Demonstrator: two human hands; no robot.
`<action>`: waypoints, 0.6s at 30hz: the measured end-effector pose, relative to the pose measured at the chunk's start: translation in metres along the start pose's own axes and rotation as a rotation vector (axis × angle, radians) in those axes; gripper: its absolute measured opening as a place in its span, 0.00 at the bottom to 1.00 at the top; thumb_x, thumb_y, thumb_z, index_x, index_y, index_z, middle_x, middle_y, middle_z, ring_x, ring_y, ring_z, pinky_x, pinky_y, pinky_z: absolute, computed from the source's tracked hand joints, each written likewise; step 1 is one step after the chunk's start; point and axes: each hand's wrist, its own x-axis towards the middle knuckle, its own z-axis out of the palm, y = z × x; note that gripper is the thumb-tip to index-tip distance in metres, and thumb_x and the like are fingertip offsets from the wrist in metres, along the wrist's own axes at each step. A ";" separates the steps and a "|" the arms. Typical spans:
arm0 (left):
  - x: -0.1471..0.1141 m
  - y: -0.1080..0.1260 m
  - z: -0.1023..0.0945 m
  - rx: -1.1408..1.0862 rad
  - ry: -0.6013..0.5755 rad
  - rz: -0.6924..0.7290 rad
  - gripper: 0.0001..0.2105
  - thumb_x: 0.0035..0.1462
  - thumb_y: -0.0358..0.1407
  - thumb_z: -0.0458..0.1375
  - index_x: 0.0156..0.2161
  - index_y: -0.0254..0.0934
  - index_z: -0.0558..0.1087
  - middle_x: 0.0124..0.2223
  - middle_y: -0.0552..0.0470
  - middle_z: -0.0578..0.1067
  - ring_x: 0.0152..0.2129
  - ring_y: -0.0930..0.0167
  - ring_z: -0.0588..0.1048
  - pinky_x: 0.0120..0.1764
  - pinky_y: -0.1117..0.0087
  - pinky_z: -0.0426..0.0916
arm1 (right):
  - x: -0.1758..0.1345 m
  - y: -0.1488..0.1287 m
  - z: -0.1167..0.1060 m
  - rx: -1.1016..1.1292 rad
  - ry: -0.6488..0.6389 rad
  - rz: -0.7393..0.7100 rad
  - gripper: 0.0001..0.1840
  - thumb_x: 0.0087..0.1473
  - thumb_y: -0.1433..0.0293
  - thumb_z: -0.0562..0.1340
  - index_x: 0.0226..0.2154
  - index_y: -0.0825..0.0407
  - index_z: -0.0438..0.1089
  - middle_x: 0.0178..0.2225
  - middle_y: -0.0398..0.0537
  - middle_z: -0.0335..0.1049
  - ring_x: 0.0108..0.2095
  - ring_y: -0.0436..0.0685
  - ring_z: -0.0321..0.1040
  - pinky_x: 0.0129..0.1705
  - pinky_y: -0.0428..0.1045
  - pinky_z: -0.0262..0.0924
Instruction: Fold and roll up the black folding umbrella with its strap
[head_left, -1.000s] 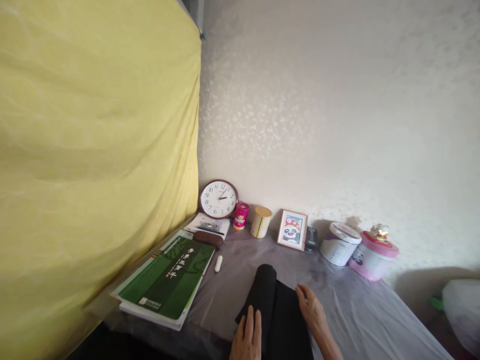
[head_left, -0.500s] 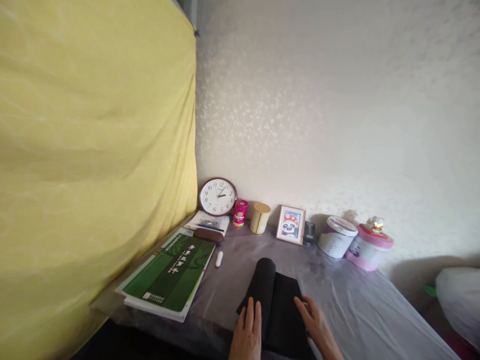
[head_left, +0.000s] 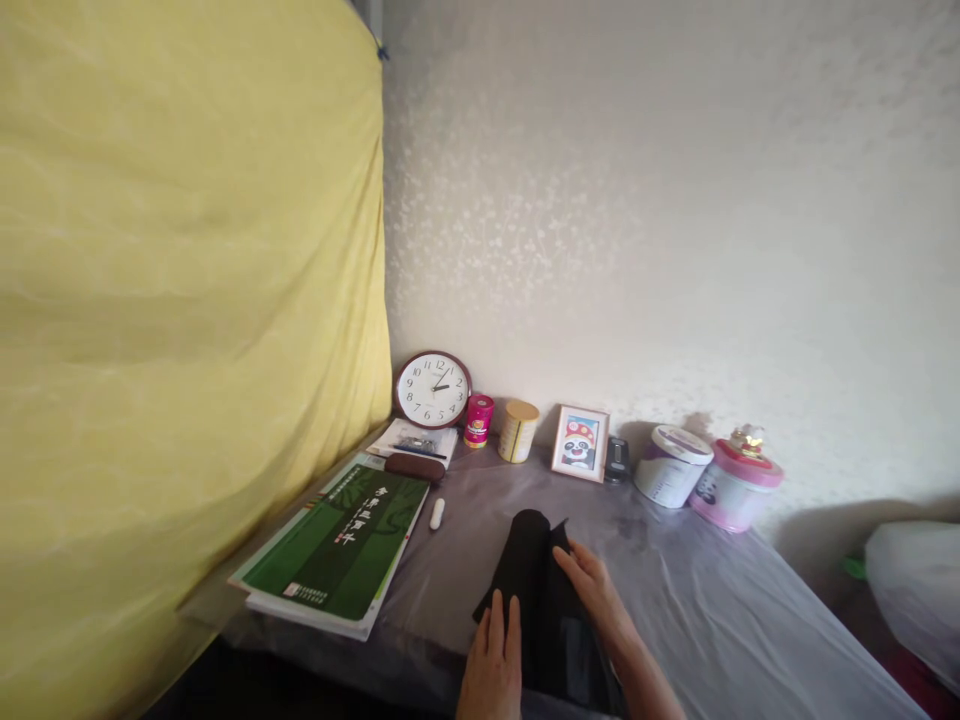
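Observation:
A soft black folded item that looks like cloth (head_left: 517, 570) lies at the table's front edge; its exact kind I cannot tell. Its left part forms a rounded roll, while its right part rises in a flap. My left hand (head_left: 495, 650) rests on the lower left of the roll, fingers stretched out flat. With thumb and fingers, my right hand (head_left: 592, 590) grips the flap's right edge near its top, holding it raised and tilted toward the roll. The lower end of the cloth is partly hidden by my right hand and the frame's bottom.
Left on the grey-covered table (head_left: 465, 570) lie green books (head_left: 322, 550), a brown case (head_left: 414, 467) and a small white object (head_left: 437, 514). Along the wall stand a clock (head_left: 433, 390), pink can (head_left: 478, 421), yellow-lidded tin (head_left: 518, 432), panda picture (head_left: 580, 443) and two tubs (head_left: 673, 467). A yellow curtain (head_left: 187, 300) hangs left.
My right hand has moved up along the cloth's right part and lifted that edge, folding it inward to the left. My left hand has stayed on the roll.

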 end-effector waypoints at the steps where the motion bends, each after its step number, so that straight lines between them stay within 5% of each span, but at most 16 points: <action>1: -0.001 0.001 -0.002 -0.002 -0.006 -0.002 0.41 0.42 0.17 0.47 0.62 0.36 0.38 0.65 0.43 0.39 0.61 0.60 0.48 0.58 0.63 0.53 | 0.003 -0.002 0.007 0.031 -0.014 -0.005 0.23 0.44 0.54 0.62 0.37 0.53 0.70 0.25 0.44 0.72 0.27 0.57 0.70 0.29 0.48 0.63; 8: -0.002 -0.002 -0.004 -0.040 0.024 -0.003 0.43 0.37 0.18 0.49 0.61 0.33 0.42 0.65 0.41 0.42 0.60 0.61 0.50 0.57 0.64 0.55 | 0.030 0.022 0.038 0.014 0.009 -0.020 0.23 0.43 0.54 0.62 0.37 0.55 0.70 0.24 0.45 0.70 0.26 0.55 0.67 0.27 0.47 0.61; 15: 0.001 -0.010 0.001 -0.057 0.061 0.026 0.36 0.40 0.21 0.48 0.59 0.28 0.53 0.64 0.40 0.47 0.59 0.63 0.54 0.56 0.66 0.56 | 0.050 0.048 0.045 -0.294 0.070 -0.017 0.23 0.45 0.60 0.60 0.43 0.56 0.67 0.33 0.49 0.72 0.37 0.58 0.69 0.37 0.49 0.62; 18: -0.001 -0.016 0.008 -0.046 0.119 0.048 0.35 0.41 0.21 0.47 0.59 0.28 0.54 0.63 0.41 0.50 0.58 0.66 0.56 0.56 0.67 0.56 | 0.053 0.049 0.047 -0.378 0.021 0.035 0.23 0.47 0.62 0.58 0.45 0.56 0.65 0.31 0.47 0.71 0.32 0.55 0.70 0.31 0.47 0.62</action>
